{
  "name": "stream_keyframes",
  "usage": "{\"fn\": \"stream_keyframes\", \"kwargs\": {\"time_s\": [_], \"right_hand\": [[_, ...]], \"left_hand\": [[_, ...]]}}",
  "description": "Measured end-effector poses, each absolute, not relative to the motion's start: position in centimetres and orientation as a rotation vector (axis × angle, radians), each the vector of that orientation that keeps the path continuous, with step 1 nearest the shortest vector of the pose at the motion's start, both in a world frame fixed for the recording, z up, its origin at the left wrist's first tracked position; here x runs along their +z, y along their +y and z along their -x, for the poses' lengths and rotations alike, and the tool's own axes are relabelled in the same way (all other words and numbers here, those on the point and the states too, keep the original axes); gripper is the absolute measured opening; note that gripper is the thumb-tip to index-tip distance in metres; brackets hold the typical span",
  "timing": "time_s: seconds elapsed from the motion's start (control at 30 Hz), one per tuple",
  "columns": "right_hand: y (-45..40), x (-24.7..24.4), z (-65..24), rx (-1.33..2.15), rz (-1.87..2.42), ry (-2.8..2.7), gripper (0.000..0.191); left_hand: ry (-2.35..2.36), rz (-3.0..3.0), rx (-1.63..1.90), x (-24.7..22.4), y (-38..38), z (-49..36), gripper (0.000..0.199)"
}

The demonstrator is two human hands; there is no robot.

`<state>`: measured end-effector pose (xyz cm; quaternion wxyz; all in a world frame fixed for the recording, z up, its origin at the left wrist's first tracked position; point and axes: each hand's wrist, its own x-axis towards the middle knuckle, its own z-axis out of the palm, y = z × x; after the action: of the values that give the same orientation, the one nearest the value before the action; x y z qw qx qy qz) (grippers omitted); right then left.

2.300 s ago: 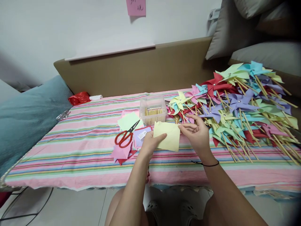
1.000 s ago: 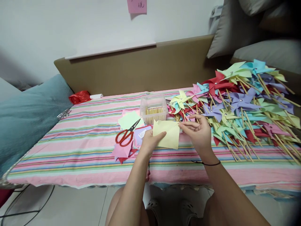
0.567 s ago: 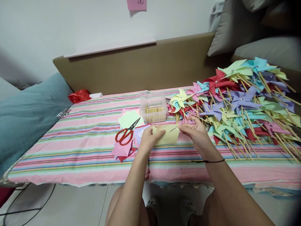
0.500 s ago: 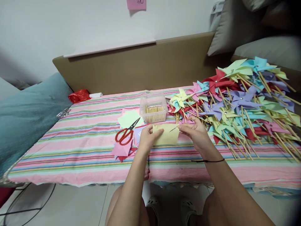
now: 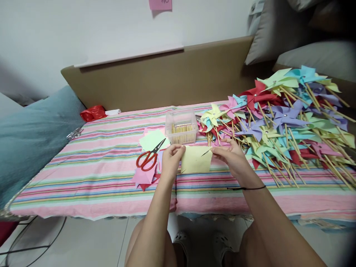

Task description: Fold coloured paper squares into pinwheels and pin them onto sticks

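Between my two hands is a pale yellow square of paper point(image 5: 196, 161), with a dark slit showing near its upper right corner and another at its lower left. My left hand point(image 5: 172, 157) pinches the upper left corner between thumb and finger. At the upper right corner, my right hand point(image 5: 228, 154) is closed on the paper's edge. Beside my left hand lie red-handled scissors point(image 5: 147, 159), on top of coloured paper squares point(image 5: 151, 140). Just beyond the paper stands a clear plastic box point(image 5: 182, 128) of short thin sticks.
A big heap of paper pinwheels point(image 5: 286, 116) on sticks covers the cloth to my right. Red plastic point(image 5: 94, 113) and a small white object point(image 5: 112, 112) lie at the back left. A blue cushion point(image 5: 41, 133) borders the left side of the striped cloth point(image 5: 91, 167).
My left hand has shifted its grip to the paper's upper left corner, its thumb moving off the face. The paper now hangs flatter, with the lower left slit visible. My right hand has hardly moved.
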<state>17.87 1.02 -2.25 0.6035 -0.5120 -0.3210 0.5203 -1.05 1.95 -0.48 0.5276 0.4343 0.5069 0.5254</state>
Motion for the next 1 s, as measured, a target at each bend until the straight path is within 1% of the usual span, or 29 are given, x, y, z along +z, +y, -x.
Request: {"fn": "stream_keyframes", "kwargs": {"time_s": [0.13,0.33,0.47,0.53,0.67,0.87,0.93,1.0], "right_hand": [[1.09,-2.07,-18.03,1.214,1.195,-0.745,0.069],[1.03,-1.78,-17.85,1.240,1.153,-0.763,0.072],[1.00,-1.68,-17.75,1.251,1.112,-0.778,0.075],[1.00,-1.64,-17.77,1.261,1.106,-0.768,0.070],[0.95,-1.74,-17.77,1.315,1.127,-0.759,0.053],[0.89,-2.30,-17.54,1.448,1.169,-0.876,0.033],[0.86,-2.26,-17.53,1.457,1.160,-0.918,0.030],[0.81,-2.10,-17.56,1.441,1.170,-0.921,0.031]], "left_hand": [[1.190,-0.843,1.227,-0.25,1.97,1.33,0.024],[1.193,-0.805,1.183,-0.25,2.06,1.45,0.028],[1.186,-0.791,1.185,-0.35,2.04,1.32,0.027],[1.175,-0.780,1.191,-0.51,2.13,1.38,0.025],[1.137,-0.728,1.193,-0.87,2.48,1.63,0.027],[1.121,-0.728,1.180,-0.90,2.67,1.70,0.028],[1.156,-0.753,1.178,-0.89,2.59,1.68,0.028],[1.170,-0.783,1.155,-0.91,2.53,1.70,0.029]]}}
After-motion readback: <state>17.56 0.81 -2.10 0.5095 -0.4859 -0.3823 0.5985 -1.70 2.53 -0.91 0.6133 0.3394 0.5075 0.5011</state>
